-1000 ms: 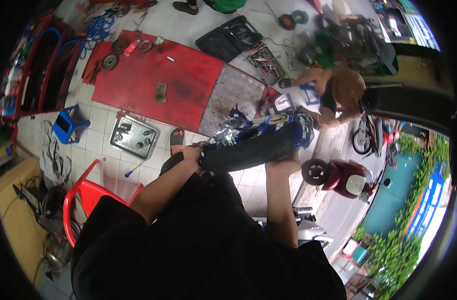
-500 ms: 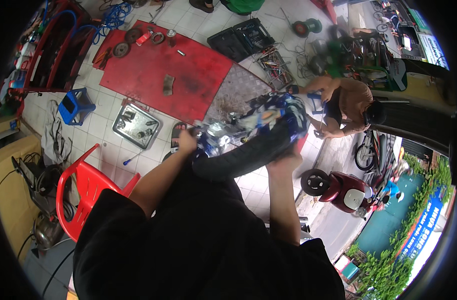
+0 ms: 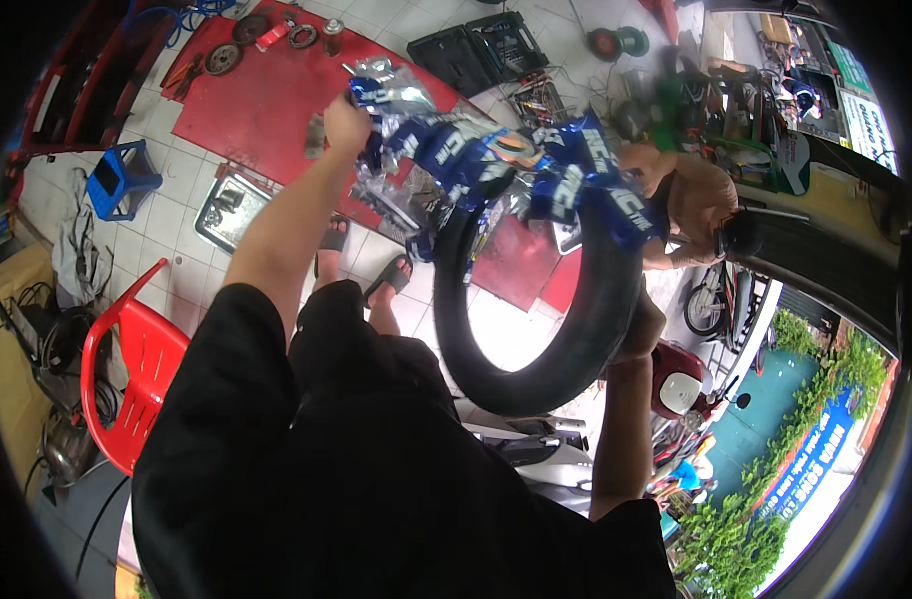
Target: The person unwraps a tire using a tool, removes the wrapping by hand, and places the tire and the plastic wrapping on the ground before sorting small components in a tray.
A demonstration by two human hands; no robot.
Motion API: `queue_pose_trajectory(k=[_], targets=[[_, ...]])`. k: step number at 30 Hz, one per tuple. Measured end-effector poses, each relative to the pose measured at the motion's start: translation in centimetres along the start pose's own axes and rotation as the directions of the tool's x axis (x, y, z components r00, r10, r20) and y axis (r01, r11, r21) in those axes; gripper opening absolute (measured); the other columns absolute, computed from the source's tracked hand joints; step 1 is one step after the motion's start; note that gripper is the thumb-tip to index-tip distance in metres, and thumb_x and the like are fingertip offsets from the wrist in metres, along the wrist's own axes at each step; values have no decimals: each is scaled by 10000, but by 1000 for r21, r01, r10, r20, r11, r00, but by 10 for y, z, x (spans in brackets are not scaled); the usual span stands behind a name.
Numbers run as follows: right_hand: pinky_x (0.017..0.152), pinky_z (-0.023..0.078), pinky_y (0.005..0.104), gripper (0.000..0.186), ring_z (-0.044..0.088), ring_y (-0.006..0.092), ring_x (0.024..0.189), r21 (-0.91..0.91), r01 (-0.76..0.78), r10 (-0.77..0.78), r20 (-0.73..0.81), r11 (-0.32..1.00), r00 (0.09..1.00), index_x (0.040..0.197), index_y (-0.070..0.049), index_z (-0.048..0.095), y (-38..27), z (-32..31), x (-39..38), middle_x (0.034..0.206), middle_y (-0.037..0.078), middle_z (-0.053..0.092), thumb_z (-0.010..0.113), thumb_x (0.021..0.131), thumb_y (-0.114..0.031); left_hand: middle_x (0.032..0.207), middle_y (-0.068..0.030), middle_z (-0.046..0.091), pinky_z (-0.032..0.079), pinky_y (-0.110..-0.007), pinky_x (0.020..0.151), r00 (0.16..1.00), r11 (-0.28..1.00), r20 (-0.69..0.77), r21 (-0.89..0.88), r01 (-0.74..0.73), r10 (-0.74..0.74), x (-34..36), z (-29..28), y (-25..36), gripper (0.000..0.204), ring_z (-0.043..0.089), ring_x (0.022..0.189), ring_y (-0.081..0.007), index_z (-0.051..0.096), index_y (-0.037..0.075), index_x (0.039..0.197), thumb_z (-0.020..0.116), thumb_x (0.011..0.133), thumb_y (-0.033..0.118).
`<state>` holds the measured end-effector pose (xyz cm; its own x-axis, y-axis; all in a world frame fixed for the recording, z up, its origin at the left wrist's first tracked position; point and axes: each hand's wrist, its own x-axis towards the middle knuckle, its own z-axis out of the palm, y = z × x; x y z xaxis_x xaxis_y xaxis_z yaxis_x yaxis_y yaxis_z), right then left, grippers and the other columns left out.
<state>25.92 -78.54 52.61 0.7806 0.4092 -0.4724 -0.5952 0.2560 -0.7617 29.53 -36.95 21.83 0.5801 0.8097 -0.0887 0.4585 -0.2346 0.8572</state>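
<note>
A black motorcycle tire hangs in front of me, its round opening facing up toward me. My right hand is closed around its right side; the fingertips are hidden behind the rubber. Blue and clear plastic wrapping trails off the tire's far side and still covers its upper right part. Out ahead on the left, my left hand is clenched on the loose end of this wrapping, pulling it taut from the tire.
A red mat carries round metal parts and a spray can. Beyond it lies an open black tool case. A metal tray, blue stool and red chair stand left. Another person crouches at right, near a dark red scooter.
My left hand has moved forward, drawing the wrapping off the near part of the tire. The tire has turned so its opening shows, and my right hand has shifted right with it.
</note>
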Motion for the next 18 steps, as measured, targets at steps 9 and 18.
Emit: queue_pose_trajectory(k=[9,18], targets=[[997,406,347,622,541,238,1148,-194,-398,435,219,897,873,1368,97,356,-18,-11,-45,1298,167,528,528,911,-287,893,-120,687,525,-369,687,960,744,44,-621,244,-278,99,-21,-81,379,666,772,-223,661,-12,958,783,699,237],[934,415,330,416,539,185,1087,-662,-470,543,-111,584,832,1241,25,557,-60,-115,-123,1175,104,596,561,863,-149,903,-124,674,536,-381,646,750,475,-77,-815,332,-657,106,-86,-32,402,654,764,-205,634,-64,957,781,709,216]])
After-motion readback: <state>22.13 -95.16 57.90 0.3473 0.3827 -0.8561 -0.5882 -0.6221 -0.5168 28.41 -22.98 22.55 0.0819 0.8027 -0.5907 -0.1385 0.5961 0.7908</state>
